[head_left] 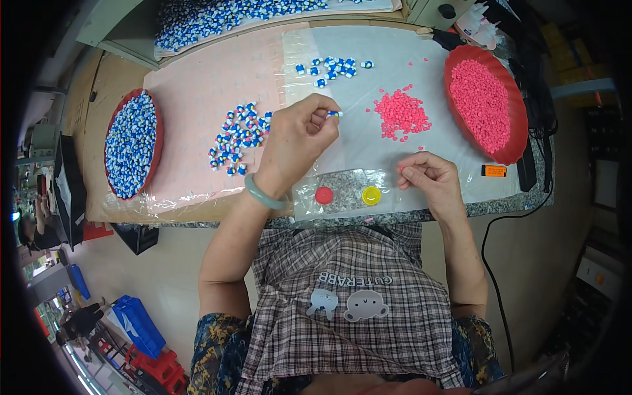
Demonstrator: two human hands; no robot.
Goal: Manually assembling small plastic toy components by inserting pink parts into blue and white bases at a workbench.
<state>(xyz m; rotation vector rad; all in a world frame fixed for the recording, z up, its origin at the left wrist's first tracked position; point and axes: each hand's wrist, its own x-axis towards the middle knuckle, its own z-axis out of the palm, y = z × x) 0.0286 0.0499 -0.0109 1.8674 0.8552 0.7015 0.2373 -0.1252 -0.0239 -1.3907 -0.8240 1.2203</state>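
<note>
Between the thumb and forefinger of my left hand [299,135] is a small blue-and-white piece [334,114] with a bit of yellow on it. My right hand [431,181] pinches a tiny pink piece [401,168], mostly covered by the fingertips. A loose pile of pink pieces [401,114] lies just beyond my right hand. Left of my left wrist, blue-and-white pieces [242,135] are spread about, some showing pink spots. Farther back sits a smaller group of blue-and-white pieces [339,67]. Near the front edge are a small red round pot [324,195] and a yellow one [371,195].
A red scalloped bowl [520,125] of pink pieces stands at the right, another red bowl [159,141] of blue-and-white pieces at the left. An orange-and-black box [494,171] lies near the right edge. A black cable [490,230] hangs there. More pieces fill a tray [388,6] at the back.
</note>
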